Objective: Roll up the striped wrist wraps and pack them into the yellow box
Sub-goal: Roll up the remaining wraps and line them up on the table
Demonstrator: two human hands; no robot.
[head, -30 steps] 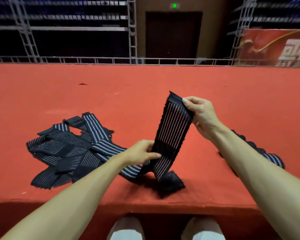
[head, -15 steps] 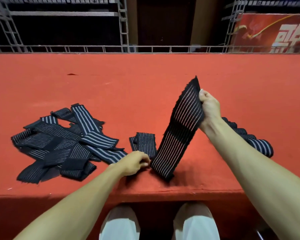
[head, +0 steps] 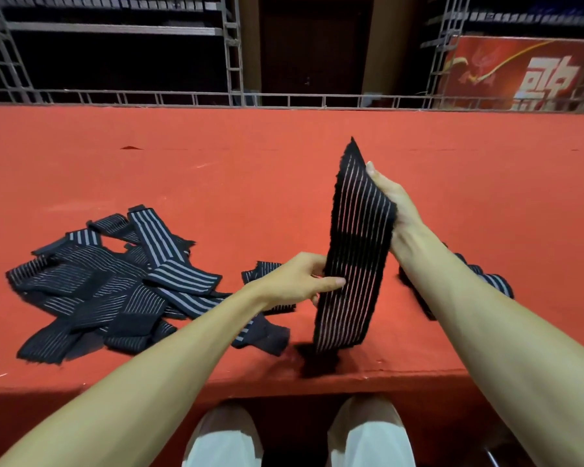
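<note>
The striped wrist wrap [head: 354,257] stands almost upright between the two hands. It is a black elastic band with thin pale stripes running along its length, a plain black patch crossing it about midway, and frayed edges. Its top corner rises to a point above the right hand [head: 393,207], and its lower end hangs just over the near edge of the red carpeted platform [head: 284,183].

The right hand clamps the upper part from behind. Its thumb lies at the edge of the cloth and its other fingers are hidden by the wrap. The left hand [head: 294,281] pinches the wrap's left edge at mid-height, with its thumb laid across the striped front.

To the left of the left hand, a pile of wraps [head: 115,288] lies loose and crossed on the carpet, some with broad grey stripes and some with fine ones. Beyond the right forearm lie more wraps [head: 496,284], partly hidden.

Far beyond the right hand hangs a red banner [head: 520,75] with large white characters, cut off and not readable in full. No label shows on the wraps.
</note>
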